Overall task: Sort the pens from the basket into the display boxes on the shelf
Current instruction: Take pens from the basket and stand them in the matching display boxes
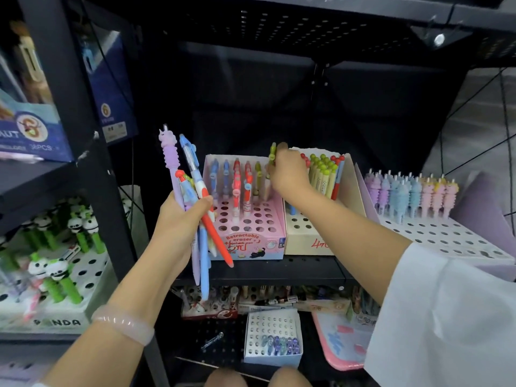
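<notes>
My left hand (pixel 181 219) grips a bundle of pens (pixel 195 196) in front of the shelf: a purple unicorn pen, a blue clip pen, a red-tipped one and others. My right hand (pixel 289 174) pinches a yellow-green pen (pixel 272 153) upright over the back right corner of the pink display box (pixel 251 244), which holds blue, red and green pens in its back rows. Beside it on the right stands a cream display box (pixel 307 238) with green and red-topped pens. Further right, a white perforated box (pixel 446 236) carries pastel unicorn pens. The basket is not in view.
A black shelf post (pixel 92 163) rises left of my left arm. Panda pens (pixel 69 247) fill a white box on the left unit. Below the shelf sit a small white box with purple pens (pixel 273 339) and a pink tray (pixel 343 342). My knees (pixel 257 378) show at the bottom.
</notes>
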Demonstrator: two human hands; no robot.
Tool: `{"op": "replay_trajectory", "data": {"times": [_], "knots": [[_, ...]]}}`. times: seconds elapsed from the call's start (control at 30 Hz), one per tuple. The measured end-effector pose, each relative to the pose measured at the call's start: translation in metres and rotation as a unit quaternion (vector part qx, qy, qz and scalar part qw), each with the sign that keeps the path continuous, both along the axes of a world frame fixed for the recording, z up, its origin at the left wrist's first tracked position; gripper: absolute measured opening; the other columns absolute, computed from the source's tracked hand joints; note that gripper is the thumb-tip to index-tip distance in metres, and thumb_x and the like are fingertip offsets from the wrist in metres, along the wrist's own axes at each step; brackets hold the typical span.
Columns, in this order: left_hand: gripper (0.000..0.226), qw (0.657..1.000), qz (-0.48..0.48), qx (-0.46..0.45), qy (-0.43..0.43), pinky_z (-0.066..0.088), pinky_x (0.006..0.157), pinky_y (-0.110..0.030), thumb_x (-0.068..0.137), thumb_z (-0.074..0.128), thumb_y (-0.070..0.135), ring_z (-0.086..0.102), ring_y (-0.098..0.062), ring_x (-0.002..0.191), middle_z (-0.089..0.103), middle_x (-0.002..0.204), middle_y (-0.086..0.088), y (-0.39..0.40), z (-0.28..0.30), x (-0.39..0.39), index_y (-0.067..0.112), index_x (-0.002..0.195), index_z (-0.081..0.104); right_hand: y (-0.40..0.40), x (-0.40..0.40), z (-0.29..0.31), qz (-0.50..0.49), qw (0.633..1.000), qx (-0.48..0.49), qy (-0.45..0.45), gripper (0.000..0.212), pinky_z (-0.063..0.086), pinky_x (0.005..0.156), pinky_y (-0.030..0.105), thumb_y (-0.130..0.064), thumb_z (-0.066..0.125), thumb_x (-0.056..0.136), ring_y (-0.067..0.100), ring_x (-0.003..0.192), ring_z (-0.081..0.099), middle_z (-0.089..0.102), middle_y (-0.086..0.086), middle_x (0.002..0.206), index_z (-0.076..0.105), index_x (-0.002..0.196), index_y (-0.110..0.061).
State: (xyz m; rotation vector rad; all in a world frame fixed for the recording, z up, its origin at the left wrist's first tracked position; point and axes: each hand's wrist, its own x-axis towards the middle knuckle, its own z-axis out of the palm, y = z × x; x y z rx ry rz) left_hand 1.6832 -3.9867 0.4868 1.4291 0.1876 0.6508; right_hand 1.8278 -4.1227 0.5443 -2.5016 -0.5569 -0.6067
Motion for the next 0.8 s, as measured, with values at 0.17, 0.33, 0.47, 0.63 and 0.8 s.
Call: {"op": "replay_trajectory", "data": {"times": [0.17, 0.33, 0.47, 0.63, 0.8], "knots": [[0.006, 1.0, 0.0, 0.0, 0.007, 0.051, 0.069, -0.049, 0.09, 0.058, 0.015, 0.059, -0.025, 0.061, 0.062, 0.077, -0.009, -0.003, 0.0, 0.0, 0.021, 0.088, 0.056, 0.009, 0.0, -0.009, -0.02, 0.998, -0.024, 0.063, 0.035, 0.04, 0.063, 0.03, -0.005, 0.049, 0.091, 0.031, 0.095, 0.062, 0.061, 0.016, 0.109, 0.043, 0.125, -0.002], [0.007, 1.0, 0.001, 0.002, 0.004, 0.052, 0.068, -0.048, 0.089, 0.059, 0.015, 0.06, -0.021, 0.062, 0.061, 0.073, -0.006, -0.003, 0.001, 0.0, 0.021, 0.088, 0.057, 0.004, -0.004, -0.014, 0.024, 0.996, 0.065, -0.047, 0.037, 0.037, 0.053, 0.028, -0.002, 0.045, 0.092, 0.022, 0.067, 0.058, 0.063, 0.012, 0.081, 0.043, 0.128, -0.009], [0.008, 1.0, -0.002, -0.002, 0.003, 0.053, 0.067, -0.047, 0.089, 0.059, 0.015, 0.06, -0.021, 0.063, 0.062, 0.074, -0.007, -0.006, 0.003, 0.0, 0.022, 0.089, 0.057, 0.001, -0.008, -0.014, 0.046, 0.995, 0.024, -0.088, 0.028, 0.044, 0.06, 0.032, 0.0, 0.043, 0.092, 0.028, 0.078, 0.061, 0.063, 0.014, 0.089, 0.051, 0.118, -0.005], [0.006, 1.0, -0.001, 0.005, 0.008, 0.054, 0.06, -0.034, 0.088, 0.059, 0.015, 0.062, -0.011, 0.059, 0.062, 0.069, -0.002, -0.01, 0.003, 0.001, 0.021, 0.089, 0.058, 0.0, -0.011, -0.014, 0.018, 0.996, -0.079, -0.025, 0.045, 0.034, 0.058, 0.03, 0.013, 0.041, 0.083, 0.033, 0.088, 0.061, 0.061, 0.019, 0.101, 0.047, 0.125, -0.002], [0.007, 1.0, -0.003, 0.011, 0.003, 0.052, 0.06, -0.025, 0.089, 0.06, 0.016, 0.063, -0.011, 0.064, 0.062, 0.073, -0.001, -0.015, 0.002, 0.002, 0.022, 0.092, 0.059, -0.001, -0.012, -0.008, 0.026, 0.991, -0.117, 0.052, 0.047, 0.039, 0.062, 0.031, 0.006, 0.043, 0.088, 0.033, 0.094, 0.06, 0.058, 0.019, 0.109, 0.04, 0.133, -0.003]]}}
